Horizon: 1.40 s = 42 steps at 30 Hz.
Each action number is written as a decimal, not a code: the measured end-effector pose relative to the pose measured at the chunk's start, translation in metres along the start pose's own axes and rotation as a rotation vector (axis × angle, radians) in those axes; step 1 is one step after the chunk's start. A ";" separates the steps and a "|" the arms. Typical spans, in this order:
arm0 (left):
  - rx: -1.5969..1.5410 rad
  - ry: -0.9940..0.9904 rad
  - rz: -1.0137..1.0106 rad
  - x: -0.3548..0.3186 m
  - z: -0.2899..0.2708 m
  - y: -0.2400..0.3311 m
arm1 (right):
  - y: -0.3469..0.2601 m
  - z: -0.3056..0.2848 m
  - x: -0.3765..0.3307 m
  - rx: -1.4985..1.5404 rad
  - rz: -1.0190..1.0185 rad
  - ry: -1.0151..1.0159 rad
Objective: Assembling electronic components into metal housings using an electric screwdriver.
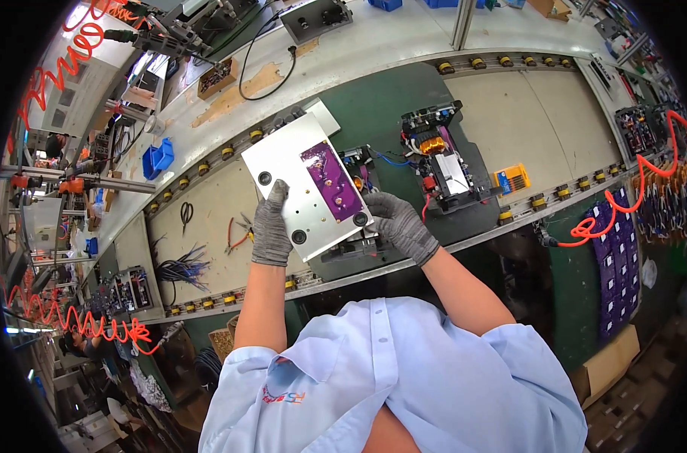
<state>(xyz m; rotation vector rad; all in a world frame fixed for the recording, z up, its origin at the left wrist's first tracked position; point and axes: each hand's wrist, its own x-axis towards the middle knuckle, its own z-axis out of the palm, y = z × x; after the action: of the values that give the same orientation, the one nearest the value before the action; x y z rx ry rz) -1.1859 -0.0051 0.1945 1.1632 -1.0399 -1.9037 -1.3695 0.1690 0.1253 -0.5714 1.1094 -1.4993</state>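
Both my hands wear grey knit gloves and grip a flat silver metal panel (290, 162) held tilted over the work line. The panel carries black round feet near its corners and a purple circuit board (333, 183) on its face. My left hand (271, 225) grasps the lower left edge, thumb on top. My right hand (401, 225) closes on the lower right corner by a black foot; its fingertips are partly hidden. Beneath the panel, part of an electronic assembly shows. Right of it sits another open assembly (443, 162) with a copper coil, joined by a blue wire.
A green board (392, 98) lies under the assemblies on the roller line. Pliers (241, 232), black cutters (186, 215) and a wire bundle (181, 269) lie at left. An orange bit case (512, 180) is at right. A blue bin (158, 158) stands on the bench; orange coiled hoses hang both sides.
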 end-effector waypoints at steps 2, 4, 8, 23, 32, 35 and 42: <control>0.072 -0.001 0.036 0.001 0.002 -0.012 | -0.001 -0.001 -0.004 -0.013 0.003 -0.022; 0.178 0.039 0.096 -0.002 0.001 -0.021 | -0.003 -0.005 -0.010 -0.022 0.004 -0.046; 0.309 0.112 0.118 -0.007 -0.003 -0.035 | -0.003 -0.013 -0.019 0.227 -0.003 -0.232; 0.361 -0.457 -0.097 0.028 -0.007 0.008 | -0.027 -0.020 0.007 -0.510 -0.024 -0.071; 0.736 -0.804 -0.153 0.060 -0.027 0.000 | -0.075 0.020 -0.018 -1.957 0.689 -0.091; 0.698 -0.864 -0.116 0.066 -0.041 -0.021 | -0.070 0.019 -0.060 -1.853 0.634 -0.217; 0.697 -0.936 -0.224 0.072 -0.042 -0.020 | -0.059 0.028 -0.059 -1.801 0.570 -0.340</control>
<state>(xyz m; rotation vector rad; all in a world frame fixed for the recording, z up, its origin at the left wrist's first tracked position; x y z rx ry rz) -1.1776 -0.0680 0.1372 0.6800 -2.2842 -2.4059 -1.3596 0.2111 0.2018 -1.4136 1.9006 0.4347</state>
